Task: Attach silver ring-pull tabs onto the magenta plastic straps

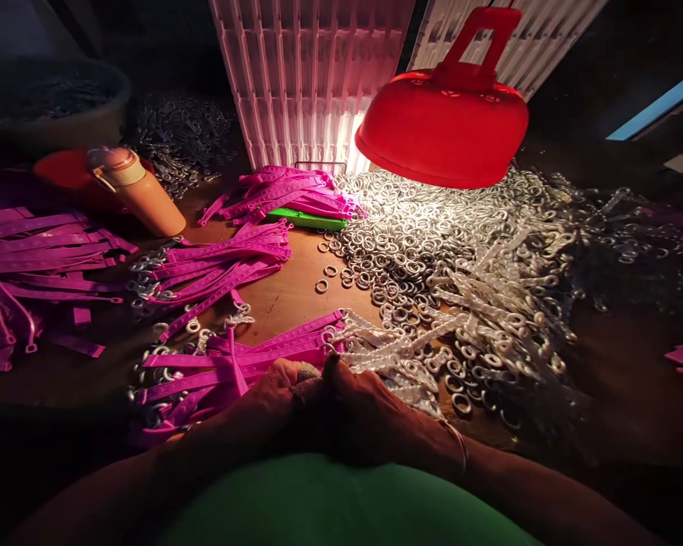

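Note:
My left hand (pixel 278 390) and my right hand (pixel 372 409) meet close to my body, fingers bent and pressed together. A greyish wrap covers one fingertip of the left hand. Whatever is pinched between them is in shadow and cannot be made out. Just beyond the fingers lies a bundle of magenta straps (pixel 296 341) with metal rings at its left end. Whitish braided pieces with rings (pixel 381 349) lie beside it, nearest my right hand. A thin bracelet (pixel 458 444) circles my right wrist.
A red lamp (pixel 444 125) hangs low over a heap of metal rings (pixel 421 227). More magenta straps (pixel 45 250) spread at left, near an orange bottle (pixel 142 193). A green strip (pixel 307 220) lies under another strap pile. Behind stand ribbed translucent panels (pixel 313 76); a basin (pixel 114 98) is back left.

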`<control>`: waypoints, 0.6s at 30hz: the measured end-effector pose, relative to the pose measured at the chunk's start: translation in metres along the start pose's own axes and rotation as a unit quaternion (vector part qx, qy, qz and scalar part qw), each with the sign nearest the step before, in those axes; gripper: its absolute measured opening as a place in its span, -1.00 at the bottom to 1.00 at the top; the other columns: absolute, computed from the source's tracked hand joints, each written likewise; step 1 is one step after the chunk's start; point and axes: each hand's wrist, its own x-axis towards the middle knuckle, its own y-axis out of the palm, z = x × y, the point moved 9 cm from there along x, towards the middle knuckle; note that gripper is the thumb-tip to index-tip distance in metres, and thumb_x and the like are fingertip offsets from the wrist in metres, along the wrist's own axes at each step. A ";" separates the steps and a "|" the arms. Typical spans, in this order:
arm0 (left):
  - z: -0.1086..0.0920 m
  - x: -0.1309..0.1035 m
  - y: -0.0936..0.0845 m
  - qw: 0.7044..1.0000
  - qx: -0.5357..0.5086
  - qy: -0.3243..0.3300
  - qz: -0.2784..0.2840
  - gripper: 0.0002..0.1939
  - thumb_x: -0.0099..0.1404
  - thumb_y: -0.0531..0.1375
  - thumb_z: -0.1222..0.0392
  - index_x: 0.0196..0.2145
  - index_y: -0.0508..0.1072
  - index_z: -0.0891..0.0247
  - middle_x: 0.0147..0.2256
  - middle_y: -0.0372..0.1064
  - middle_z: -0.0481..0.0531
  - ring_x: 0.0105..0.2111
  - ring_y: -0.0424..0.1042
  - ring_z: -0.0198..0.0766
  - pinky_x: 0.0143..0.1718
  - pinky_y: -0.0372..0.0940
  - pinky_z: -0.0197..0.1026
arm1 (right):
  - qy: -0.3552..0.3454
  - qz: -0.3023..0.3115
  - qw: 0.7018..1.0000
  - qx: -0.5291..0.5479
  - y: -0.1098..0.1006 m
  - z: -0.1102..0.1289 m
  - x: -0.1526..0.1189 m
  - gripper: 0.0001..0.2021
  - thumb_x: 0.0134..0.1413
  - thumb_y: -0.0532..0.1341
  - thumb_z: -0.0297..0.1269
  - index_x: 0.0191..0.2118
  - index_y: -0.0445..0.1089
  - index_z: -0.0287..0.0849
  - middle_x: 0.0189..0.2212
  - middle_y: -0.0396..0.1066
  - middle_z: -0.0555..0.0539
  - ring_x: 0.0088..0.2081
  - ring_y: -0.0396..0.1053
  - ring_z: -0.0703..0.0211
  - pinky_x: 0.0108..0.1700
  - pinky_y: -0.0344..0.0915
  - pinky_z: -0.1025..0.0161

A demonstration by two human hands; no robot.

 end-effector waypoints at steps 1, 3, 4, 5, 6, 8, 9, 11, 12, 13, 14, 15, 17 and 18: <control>0.001 0.000 -0.001 1.000 -0.009 0.000 -0.004 -0.63 0.03 0.35 0.01 -0.53 0.33 0.37 -0.61 0.19 -0.08 -0.62 0.16 -0.45 -0.60 -0.01 -0.36 | -0.002 -0.005 1.000 -0.004 -0.001 -0.001 0.001 -0.83 -0.01 0.06 -0.46 -0.26 0.07 -0.17 -0.62 0.11 0.13 -0.62 -0.06 0.41 -0.61 -0.16 0.38; 0.005 0.002 -0.004 1.000 -0.022 -0.002 -0.016 -0.64 0.05 0.34 0.01 -0.47 0.35 0.37 -0.57 0.23 -0.05 -0.58 0.20 -0.42 -0.56 0.03 -0.34 | -0.002 -0.021 1.000 -0.006 -0.003 -0.005 0.001 -0.87 0.03 0.06 -0.43 -0.26 0.09 -0.18 -0.61 0.14 0.12 -0.61 -0.05 0.41 -0.60 -0.15 0.38; 0.006 0.003 -0.004 1.000 -0.026 -0.003 -0.016 -0.64 0.06 0.33 0.01 -0.46 0.35 0.38 -0.55 0.23 -0.04 -0.57 0.21 -0.41 -0.54 0.04 -0.33 | 0.000 -0.031 1.000 -0.002 -0.003 -0.008 0.001 -0.89 0.06 0.07 -0.39 -0.26 0.10 -0.18 -0.61 0.16 0.11 -0.60 -0.03 0.40 -0.60 -0.14 0.39; 0.007 0.005 -0.003 1.000 -0.026 -0.002 -0.013 -0.64 0.07 0.33 0.01 -0.45 0.35 0.38 -0.55 0.22 -0.04 -0.57 0.20 -0.41 -0.54 0.04 -0.33 | 0.002 -0.041 0.999 0.004 -0.004 -0.011 0.001 -0.89 0.07 0.08 -0.36 -0.26 0.11 -0.18 -0.60 0.17 0.10 -0.59 -0.02 0.40 -0.59 -0.13 0.39; 0.006 0.005 -0.002 1.000 -0.021 0.001 -0.008 -0.64 0.08 0.32 0.01 -0.47 0.34 0.37 -0.56 0.20 -0.05 -0.58 0.19 -0.42 -0.54 0.03 -0.33 | 0.005 -0.050 0.999 0.010 -0.004 -0.014 0.000 -0.88 0.07 0.09 -0.33 -0.27 0.12 -0.18 -0.59 0.19 0.10 -0.58 -0.01 0.40 -0.59 -0.12 0.39; 0.000 0.005 -0.002 1.000 0.009 0.010 -0.002 -0.63 0.11 0.28 -0.02 -0.50 0.32 0.36 -0.59 0.16 -0.07 -0.60 0.16 -0.42 -0.56 0.00 -0.33 | 0.007 -0.068 0.997 0.021 -0.006 -0.016 -0.002 -0.88 0.08 0.12 -0.30 -0.29 0.15 -0.18 -0.58 0.21 0.08 -0.56 0.02 0.38 -0.57 -0.10 0.38; -0.004 0.004 -0.001 0.999 0.041 0.013 0.004 -0.62 0.14 0.25 -0.04 -0.51 0.31 0.35 -0.60 0.15 -0.08 -0.60 0.14 -0.42 -0.56 0.00 -0.33 | 0.005 -0.072 0.997 0.028 -0.007 -0.016 -0.003 -0.89 0.09 0.11 -0.29 -0.29 0.16 -0.18 -0.56 0.23 0.07 -0.55 0.04 0.37 -0.56 -0.09 0.38; -0.017 -0.003 -0.004 0.990 0.144 0.011 0.001 -0.62 0.19 0.18 -0.07 -0.50 0.33 0.34 -0.58 0.14 -0.08 -0.59 0.12 -0.42 -0.55 0.01 -0.33 | -0.011 -0.071 0.997 0.039 -0.010 -0.011 -0.005 -0.85 0.10 0.12 -0.28 -0.22 0.17 -0.18 -0.53 0.28 0.06 -0.54 0.07 0.36 -0.54 -0.04 0.36; -0.027 -0.007 -0.008 0.977 0.213 0.017 -0.012 -0.63 0.21 0.15 -0.07 -0.50 0.33 0.33 -0.58 0.13 -0.08 -0.57 0.11 -0.41 -0.53 0.02 -0.33 | -0.021 -0.071 0.996 0.045 -0.012 -0.008 -0.005 -0.79 0.11 0.13 -0.25 -0.15 0.16 -0.18 -0.51 0.31 0.05 -0.54 0.08 0.34 -0.52 -0.02 0.36; -0.040 -0.013 -0.014 0.957 0.288 0.023 -0.034 -0.63 0.22 0.13 -0.07 -0.49 0.33 0.32 -0.57 0.13 -0.09 -0.56 0.10 -0.40 -0.52 0.04 -0.33 | -0.027 -0.071 0.996 0.050 -0.014 -0.005 -0.006 -0.73 0.12 0.14 -0.21 -0.10 0.15 -0.17 -0.50 0.33 0.04 -0.54 0.10 0.33 -0.52 -0.01 0.35; -0.058 -0.020 -0.022 0.928 0.359 0.051 -0.081 -0.64 0.22 0.12 -0.06 -0.52 0.31 0.30 -0.58 0.10 -0.10 -0.56 0.09 -0.40 -0.51 0.04 -0.33 | -0.029 -0.077 0.995 0.049 -0.018 -0.002 -0.006 -0.71 0.14 0.12 -0.17 -0.07 0.14 -0.17 -0.49 0.33 0.03 -0.54 0.12 0.33 -0.52 -0.01 0.35; -0.073 -0.027 -0.027 0.893 0.431 0.076 -0.099 -0.63 0.19 0.14 -0.05 -0.58 0.27 0.29 -0.60 0.09 -0.10 -0.56 0.11 -0.38 -0.50 0.06 -0.33 | -0.028 -0.088 0.995 0.045 -0.022 -0.001 -0.005 -0.71 0.17 0.10 -0.14 -0.06 0.14 -0.16 -0.49 0.33 0.03 -0.54 0.14 0.32 -0.53 -0.01 0.35; -0.098 -0.044 -0.045 0.836 0.511 0.100 -0.175 -0.66 0.13 0.17 -0.07 -0.57 0.33 0.27 -0.56 0.20 -0.06 -0.52 0.21 -0.31 -0.47 0.12 -0.30 | -0.017 -0.114 0.993 0.028 -0.030 -0.001 -0.004 -0.73 0.22 0.03 -0.14 -0.04 0.15 -0.16 -0.51 0.31 0.03 -0.55 0.17 0.31 -0.52 -0.01 0.35; -0.104 -0.052 -0.057 0.813 0.533 0.097 -0.213 -0.68 0.11 0.18 -0.08 -0.52 0.40 0.25 -0.49 0.31 -0.01 -0.46 0.30 -0.24 -0.41 0.17 -0.27 | -0.013 -0.129 0.992 0.005 -0.033 0.000 -0.004 -0.73 0.24 0.02 -0.15 -0.03 0.15 -0.17 -0.52 0.31 0.02 -0.55 0.18 0.30 -0.51 -0.01 0.35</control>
